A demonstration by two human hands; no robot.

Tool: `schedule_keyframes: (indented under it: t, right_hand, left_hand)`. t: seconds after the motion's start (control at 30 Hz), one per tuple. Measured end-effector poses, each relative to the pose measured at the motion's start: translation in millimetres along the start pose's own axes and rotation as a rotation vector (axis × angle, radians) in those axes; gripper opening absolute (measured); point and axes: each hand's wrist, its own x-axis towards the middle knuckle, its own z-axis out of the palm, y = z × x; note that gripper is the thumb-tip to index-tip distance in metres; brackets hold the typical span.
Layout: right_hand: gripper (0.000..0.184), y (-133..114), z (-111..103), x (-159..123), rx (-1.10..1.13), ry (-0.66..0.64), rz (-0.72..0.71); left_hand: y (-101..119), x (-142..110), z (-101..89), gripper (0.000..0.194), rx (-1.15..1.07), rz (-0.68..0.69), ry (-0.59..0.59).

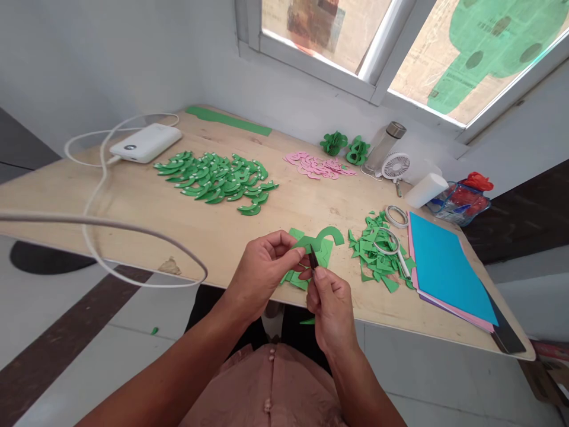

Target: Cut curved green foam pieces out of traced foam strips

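Between thumb and fingers, my left hand (262, 270) pinches a curved green paper piece (331, 236) above the table's front edge. My right hand (329, 299) is closed on dark scissors (313, 259), whose blades meet the paper; the handles are mostly hidden by the fingers. Under both hands lie green paper sheets (326, 255), one with drawn zigzag lines. Just right of them spreads a heap of green paper scraps (377, 261). Farther left, a large group of curved green paper cutouts (217, 178) lies on the wooden table (284, 207).
Pink paper cutouts (315, 165) and two green paper flowers (334, 143) lie toward the wall, near a bottle (386, 145) and small fan (395, 166). Blue paper (448, 267) covers the right side. A white power bank (146, 142) with a looping cable (95, 219) is left.
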Motion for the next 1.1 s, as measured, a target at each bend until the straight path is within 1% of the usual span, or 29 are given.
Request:
schedule_keyframes:
  t: [0.23, 0.4, 0.77, 1.1]
  right_hand:
    - [0.041, -0.5, 1.3, -0.8, -0.003, 0.006, 0.008]
    - [0.038, -1.9, 2.5, -1.4, -0.015, 0.010, 0.005]
    - [0.043, -2.4, 1.7, -1.6, -0.039, 0.012, -0.010]
    - [0.042, 0.1, -2.4, -0.4, -0.079, 0.014, -0.023]
  left_hand:
    - [0.4, -0.9, -0.2, 0.021, -0.011, -0.009, 0.003]
    - [-0.5, -1.2, -1.5, 0.020, -0.022, -0.019, -0.010]
    - [-1.1, -2.4, -2.8, 0.021, -0.036, -0.029, -0.018]
    - [-1.4, -2.3, -4.2, 0.022, -0.049, -0.033, -0.021]
